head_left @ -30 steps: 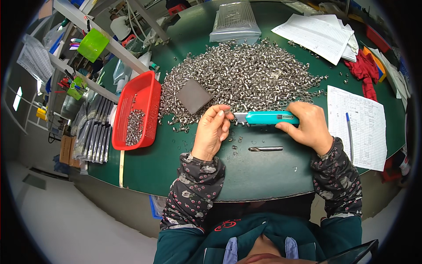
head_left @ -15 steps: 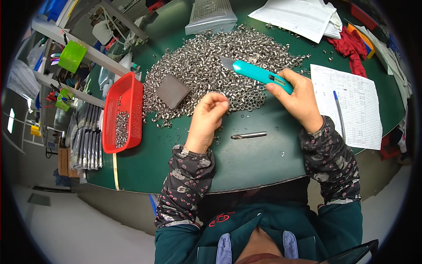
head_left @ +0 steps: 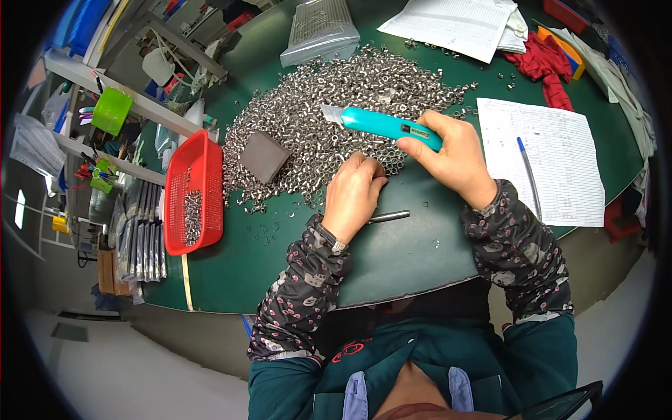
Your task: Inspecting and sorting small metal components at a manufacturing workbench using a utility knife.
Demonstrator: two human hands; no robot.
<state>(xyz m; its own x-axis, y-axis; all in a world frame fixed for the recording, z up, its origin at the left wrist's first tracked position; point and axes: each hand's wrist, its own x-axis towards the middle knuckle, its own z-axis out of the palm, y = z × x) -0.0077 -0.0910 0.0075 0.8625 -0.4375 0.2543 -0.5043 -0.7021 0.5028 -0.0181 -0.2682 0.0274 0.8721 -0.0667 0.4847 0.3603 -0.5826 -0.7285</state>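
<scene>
A teal utility knife (head_left: 378, 124) is gripped in my right hand (head_left: 453, 155), its blade extended and pointing left over a wide heap of small metal rings (head_left: 329, 91). At the heap's near edge, my left hand (head_left: 355, 196) touches the rings with fingers curled together. Its fingertips are partly hidden, so whatever they pinch does not show. Just beside that hand lies a metal drill bit (head_left: 392, 216), its left end covered by the hand. A dark grey square block (head_left: 264, 157) rests on the left part of the heap.
To the left stands a red perforated basket (head_left: 212, 189) with some rings inside. A ruled paper sheet (head_left: 570, 168) with a blue pen (head_left: 529, 175) lies at right. Farther back are a clear plastic bag (head_left: 318, 50), more papers (head_left: 444, 26) and a red cloth (head_left: 542, 63).
My left hand has moved right and down onto the near edge of the heap, now covering part of the drill bit. The right hand with the utility knife has shifted slightly left.
</scene>
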